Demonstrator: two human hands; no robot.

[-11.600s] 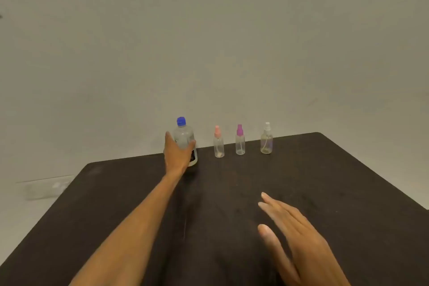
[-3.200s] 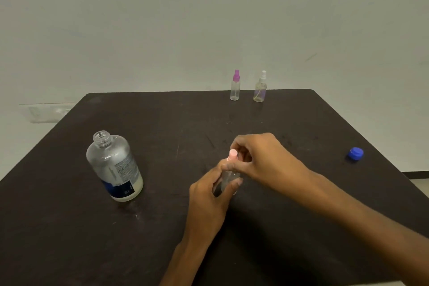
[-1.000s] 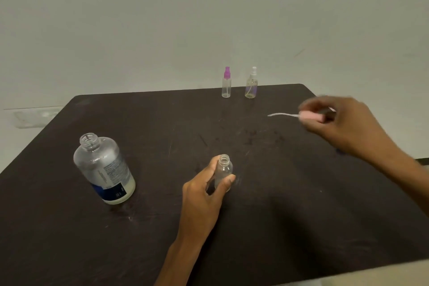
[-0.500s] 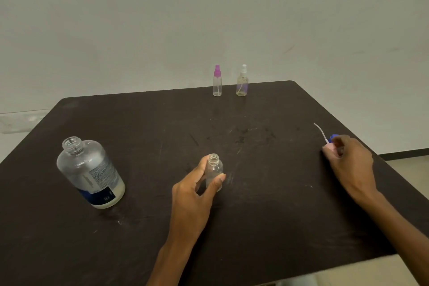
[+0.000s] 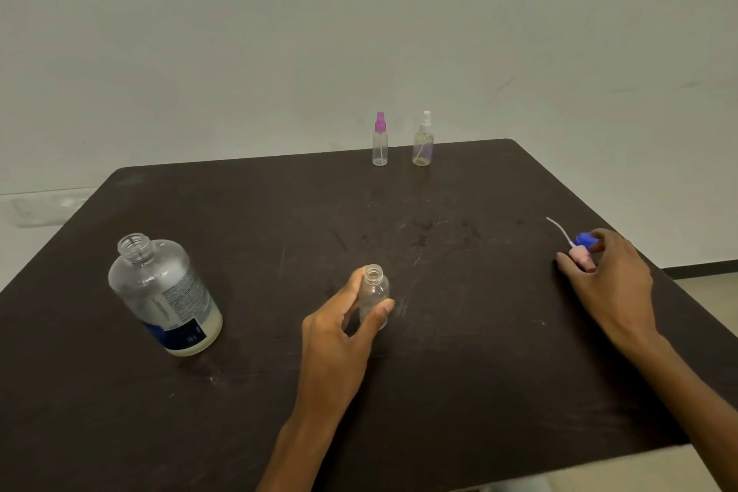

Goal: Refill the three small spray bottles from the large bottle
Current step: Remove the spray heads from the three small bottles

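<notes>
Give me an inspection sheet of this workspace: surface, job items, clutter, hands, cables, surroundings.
Surface: dark table, scuffed.
Job's things: large bottle uncapped, upright, left; open small bottle upright at centre; purple-top bottle and white-top bottle capped at far edge; pink sprayer and blue cap on the table at right.
Clutter: nothing seen.
Hands: left hand grips the open small bottle; right hand rests at the pink sprayer, grip unclear.
Cables: nothing seen.
Surroundings: plain wall.
</notes>
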